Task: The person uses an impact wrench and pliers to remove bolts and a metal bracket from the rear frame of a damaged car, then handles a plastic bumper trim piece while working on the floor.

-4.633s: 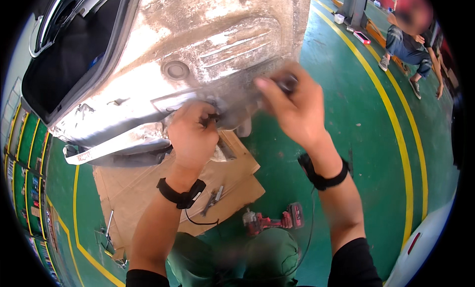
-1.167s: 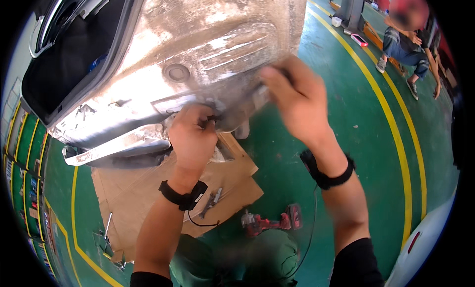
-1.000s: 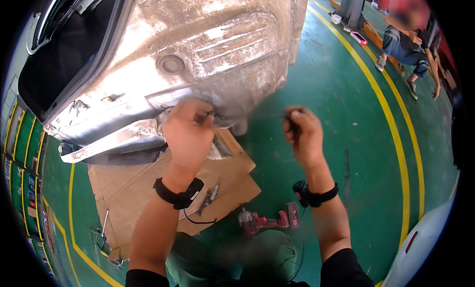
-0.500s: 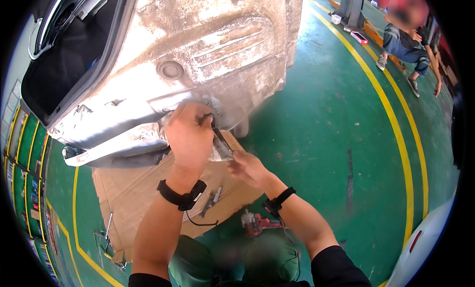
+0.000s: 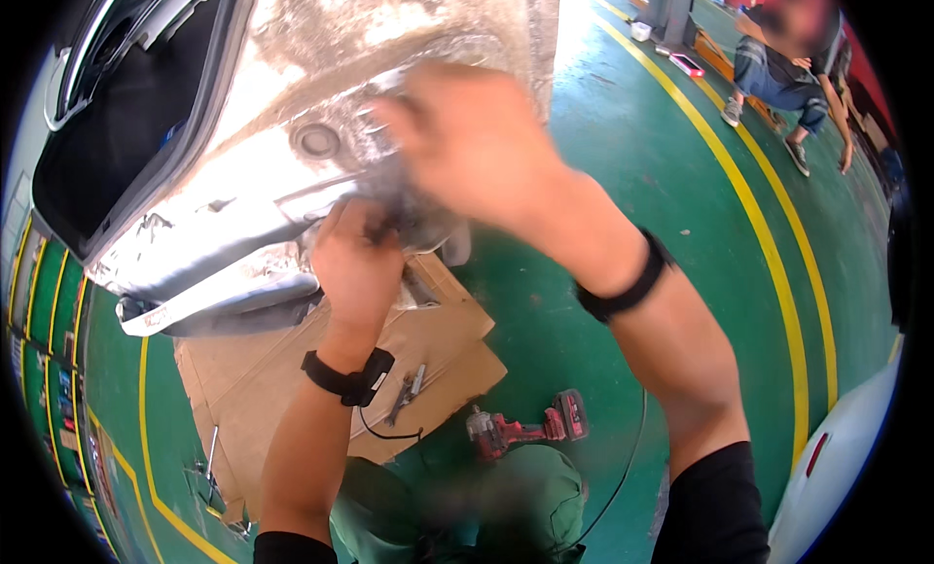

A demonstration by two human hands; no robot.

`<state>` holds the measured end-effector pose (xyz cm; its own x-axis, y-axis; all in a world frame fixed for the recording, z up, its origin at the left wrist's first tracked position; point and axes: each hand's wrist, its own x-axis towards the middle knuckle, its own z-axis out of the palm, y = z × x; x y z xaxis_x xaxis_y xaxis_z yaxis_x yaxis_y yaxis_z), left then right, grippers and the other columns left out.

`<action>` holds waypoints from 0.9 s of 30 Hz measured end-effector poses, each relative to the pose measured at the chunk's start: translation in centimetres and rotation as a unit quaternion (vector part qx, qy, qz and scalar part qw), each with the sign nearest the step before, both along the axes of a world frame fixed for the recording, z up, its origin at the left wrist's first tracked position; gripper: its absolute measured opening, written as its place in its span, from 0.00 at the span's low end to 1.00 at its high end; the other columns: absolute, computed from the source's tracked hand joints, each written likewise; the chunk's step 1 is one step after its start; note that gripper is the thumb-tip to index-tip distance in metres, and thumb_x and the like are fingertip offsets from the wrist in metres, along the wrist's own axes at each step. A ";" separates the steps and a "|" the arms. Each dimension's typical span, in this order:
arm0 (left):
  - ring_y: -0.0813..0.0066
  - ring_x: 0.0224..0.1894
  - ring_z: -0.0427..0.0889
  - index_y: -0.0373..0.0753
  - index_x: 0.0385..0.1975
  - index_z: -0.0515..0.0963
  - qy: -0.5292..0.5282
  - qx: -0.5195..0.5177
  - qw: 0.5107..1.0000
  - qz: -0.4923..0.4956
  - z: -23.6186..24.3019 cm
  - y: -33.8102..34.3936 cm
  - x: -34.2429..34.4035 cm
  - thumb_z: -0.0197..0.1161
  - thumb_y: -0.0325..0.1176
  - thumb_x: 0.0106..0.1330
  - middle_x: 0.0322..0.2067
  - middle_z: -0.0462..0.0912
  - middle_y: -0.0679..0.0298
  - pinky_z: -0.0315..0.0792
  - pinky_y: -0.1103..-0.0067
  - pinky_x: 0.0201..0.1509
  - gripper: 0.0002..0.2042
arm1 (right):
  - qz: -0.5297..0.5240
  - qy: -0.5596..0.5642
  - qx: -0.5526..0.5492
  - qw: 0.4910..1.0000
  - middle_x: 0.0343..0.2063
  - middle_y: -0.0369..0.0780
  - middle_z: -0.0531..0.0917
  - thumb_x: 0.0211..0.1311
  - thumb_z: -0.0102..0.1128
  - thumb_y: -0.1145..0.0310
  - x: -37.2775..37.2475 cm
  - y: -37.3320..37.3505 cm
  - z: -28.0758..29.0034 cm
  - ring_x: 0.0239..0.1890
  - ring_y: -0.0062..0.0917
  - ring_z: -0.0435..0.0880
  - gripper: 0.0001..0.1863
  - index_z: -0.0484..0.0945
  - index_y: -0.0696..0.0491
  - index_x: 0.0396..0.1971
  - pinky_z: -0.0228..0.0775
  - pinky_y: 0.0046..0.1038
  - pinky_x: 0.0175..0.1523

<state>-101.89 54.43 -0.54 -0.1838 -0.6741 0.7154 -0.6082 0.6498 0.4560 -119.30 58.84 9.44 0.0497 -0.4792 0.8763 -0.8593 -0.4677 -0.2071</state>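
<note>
Bare left hand (image 5: pixel 358 263), bare right hand (image 5: pixel 467 141). 2 black wristbands, 1 per wrist: left one (image 5: pixel 347 377) with a boxy module, right one (image 5: pixel 628 282) plain. Black sleeves at upper arms. Green trousers below the wristbands.

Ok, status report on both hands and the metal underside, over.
Left hand pressed up against the underside, grip hidden. Right hand raised at it, blurred, grip unclear. Cardboard, a hand tool and a red power tool on the floor below.

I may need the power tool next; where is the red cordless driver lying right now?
In the head view the red cordless driver lies on the green floor, low and centre-right, just off the cardboard sheet, between the person's forearms.
</note>
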 end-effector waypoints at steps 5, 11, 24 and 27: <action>0.69 0.25 0.79 0.36 0.28 0.79 -0.008 0.009 1.000 -0.008 0.4 0.1 0.2 0.70 0.20 0.47 0.26 0.79 0.62 0.73 0.74 0.31 0.09 | 0.009 0.114 0.167 0.979 0.28 0.53 0.84 0.70 0.54 0.61 0.6 -1.0 4.5 0.37 0.50 0.85 0.19 0.83 0.60 0.26 0.78 0.44 0.47; 0.73 0.25 0.78 0.37 0.29 0.80 0.027 0.037 0.998 -0.050 0.5 0.3 0.2 0.67 0.18 0.48 0.26 0.80 0.64 0.72 0.77 0.30 0.09 | 0.008 -0.009 0.153 0.988 0.27 0.55 0.82 0.72 0.53 0.58 -2.7 -0.2 2.5 0.34 0.53 0.82 0.20 0.81 0.61 0.29 0.75 0.48 0.45; 0.74 0.24 0.78 0.37 0.31 0.84 0.027 0.064 0.997 -0.041 0.8 0.9 -0.1 0.67 0.17 0.50 0.26 0.81 0.63 0.72 0.77 0.30 0.10 | 0.270 -0.740 0.326 0.523 0.34 0.34 0.78 0.78 0.52 0.60 0.0 5.7 -24.7 0.33 0.19 0.76 0.16 0.76 0.58 0.51 0.73 0.26 0.39; 0.73 0.24 0.78 0.37 0.31 0.84 0.008 0.058 0.998 -0.026 0.8 0.7 0.0 0.68 0.18 0.50 0.26 0.80 0.62 0.72 0.76 0.30 0.09 | 0.293 -0.732 0.387 0.478 0.37 0.34 0.77 0.78 0.51 0.58 3.5 4.5 -27.0 0.35 0.20 0.75 0.17 0.76 0.56 0.51 0.72 0.26 0.42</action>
